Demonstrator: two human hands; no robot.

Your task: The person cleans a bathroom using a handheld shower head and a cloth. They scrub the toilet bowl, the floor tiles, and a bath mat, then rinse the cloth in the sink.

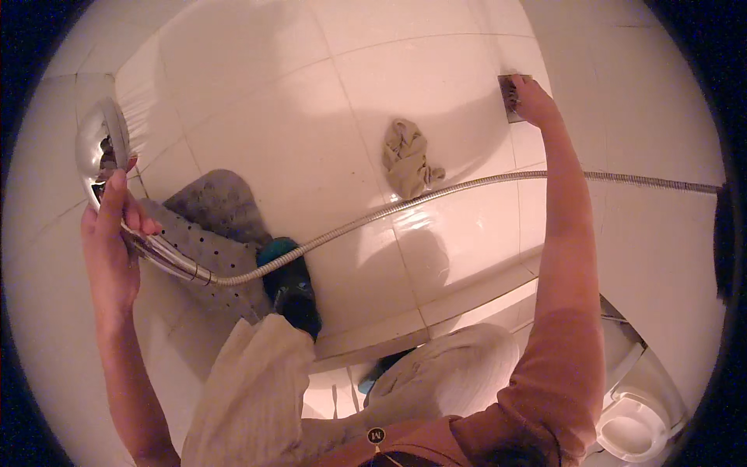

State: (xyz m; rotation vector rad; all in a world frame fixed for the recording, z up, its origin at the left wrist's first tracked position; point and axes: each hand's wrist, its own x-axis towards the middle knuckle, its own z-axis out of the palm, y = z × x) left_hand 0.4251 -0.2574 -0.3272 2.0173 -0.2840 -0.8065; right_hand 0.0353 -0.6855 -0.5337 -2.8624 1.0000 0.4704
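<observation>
My left hand (117,216) is wrapped around the handle of a chrome hand shower (102,146). Fine streaks of water leave its face toward the tiles. A ribbed metal shower hose (350,225) runs from the handle across to the right and passes under my right forearm. At the far right of the floor, my right hand (536,104) reaches down to a square metal floor drain (513,111), fingertips on it. Whether the fingers grip anything there is hidden. A crumpled beige cloth (407,157) lies on the wet tiles between my hands.
A grey bath mat with holes (219,257) lies folded at the left. My foot in a dark teal slipper (292,286) stands against it. A low tiled curb (373,347) crosses below the wet floor (303,146). The toilet (633,429) is at lower right.
</observation>
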